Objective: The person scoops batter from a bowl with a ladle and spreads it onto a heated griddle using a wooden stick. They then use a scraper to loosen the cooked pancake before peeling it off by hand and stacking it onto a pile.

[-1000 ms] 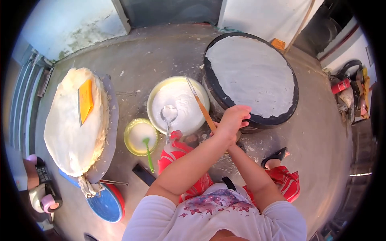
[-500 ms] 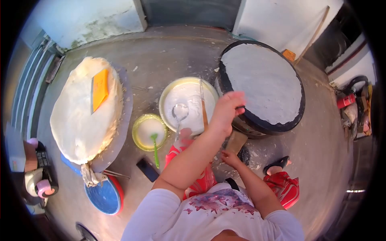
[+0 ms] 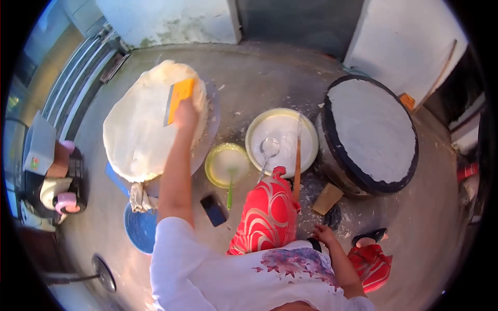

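Note:
My left hand (image 3: 185,115) grips the lower end of a yellow scraper (image 3: 182,91) with a grey blade, over a large stack of thin pale round sheets (image 3: 140,124). Near my lap, my right hand (image 3: 324,234) hangs with loosely bent, parted fingers and nothing visible in it. A basin of white batter (image 3: 281,124) holds a ladle (image 3: 270,148), with a long wooden-handled blade (image 3: 297,171) across its side. Beside it is a small yellow-green bowl (image 3: 210,166) with a green spoon (image 3: 230,197). A round black-rimmed griddle (image 3: 332,135) carries a spread pale layer (image 3: 371,129).
A phone (image 3: 213,210) lies on the floor by my red-trousered knee (image 3: 267,215). A blue basin (image 3: 139,228) sits below the stack. A tan block (image 3: 328,199) rests by the griddle. Boxes and containers (image 3: 54,192) are at the far left.
My left hand has moved from beside the griddle to the stack on the left and taken hold of the scraper. The view has shifted, and my right hand remains low near my lap.

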Demonstrator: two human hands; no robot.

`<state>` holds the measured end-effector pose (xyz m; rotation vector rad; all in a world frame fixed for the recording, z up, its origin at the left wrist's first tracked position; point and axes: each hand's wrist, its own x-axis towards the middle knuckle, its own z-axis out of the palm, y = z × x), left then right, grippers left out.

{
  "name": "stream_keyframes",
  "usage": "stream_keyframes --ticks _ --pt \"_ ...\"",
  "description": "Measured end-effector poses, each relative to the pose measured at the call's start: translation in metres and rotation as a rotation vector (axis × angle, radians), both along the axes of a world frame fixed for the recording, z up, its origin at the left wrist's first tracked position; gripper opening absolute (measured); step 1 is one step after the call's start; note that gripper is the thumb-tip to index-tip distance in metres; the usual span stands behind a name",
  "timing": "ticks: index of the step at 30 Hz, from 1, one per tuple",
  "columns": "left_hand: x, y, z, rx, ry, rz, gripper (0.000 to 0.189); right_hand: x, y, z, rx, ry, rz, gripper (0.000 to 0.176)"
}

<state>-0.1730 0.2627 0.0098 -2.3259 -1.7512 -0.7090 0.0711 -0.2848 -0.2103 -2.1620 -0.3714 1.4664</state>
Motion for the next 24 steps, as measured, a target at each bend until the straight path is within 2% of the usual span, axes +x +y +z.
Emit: stream_keyframes --ticks 1,3,4,6,8,11,13,14,16,19,20,23,24 --pt "-0.008 0.007 0.006 -0.171 0.214 0.098 0.017 0.0 0.0 0.001 0.005 -0.006 -0.036 0.038" --pt "-0.018 0.012 0.01 -0.302 0.288 0.122 0.019 -0.002 0.007 0.007 -0.02 -0.044 0.039 0.038" --pt "-0.023 0.014 0.008 -0.268 0.305 0.087 0.019 -0.002 0.007 0.006 -0.018 -0.046 -0.007 0.038" --pt "-0.031 0.019 0.006 -0.255 0.343 0.053 0.018 -0.002 0.009 0.001 0.024 -0.148 0.14 0.037" --pt "-0.033 0.012 0.014 -0.181 0.334 0.004 0.016 -0.004 0.013 0.013 0.021 -0.147 0.112 0.035" --pt "-0.048 0.025 0.018 0.119 0.221 0.025 0.016 -0.004 0.021 0.03 0.038 -0.13 0.082 0.035" --pt "-0.045 0.013 0.046 0.239 0.137 0.01 0.016 -0.002 0.024 0.033 0.056 -0.113 0.046 0.035" --pt "-0.043 0.002 0.064 0.259 0.138 0.003 0.016 0.0 0.026 0.031 0.121 -0.209 0.077 0.035" --pt "-0.03 -0.024 0.088 0.335 0.06 -0.098 0.015 0.005 0.037 0.043 0.256 -0.342 0.092 0.035" --pt "0.004 -0.087 0.111 0.335 -0.1 -0.431 0.007 0.005 0.071 0.119 0.468 -0.348 0.034 0.035" --pt "0.013 -0.101 0.106 0.391 -0.082 -0.564 0.005 0.004 0.083 0.136 0.563 -0.435 -0.01 0.035" --pt "0.049 -0.165 0.094 0.256 0.009 -0.814 0.02 0.005 0.117 0.196 0.875 -0.685 -0.08 0.045" --pt "0.06 -0.184 0.084 0.263 0.076 -0.88 0.022 0.007 0.124 0.223 0.912 -0.861 -0.039 0.047"
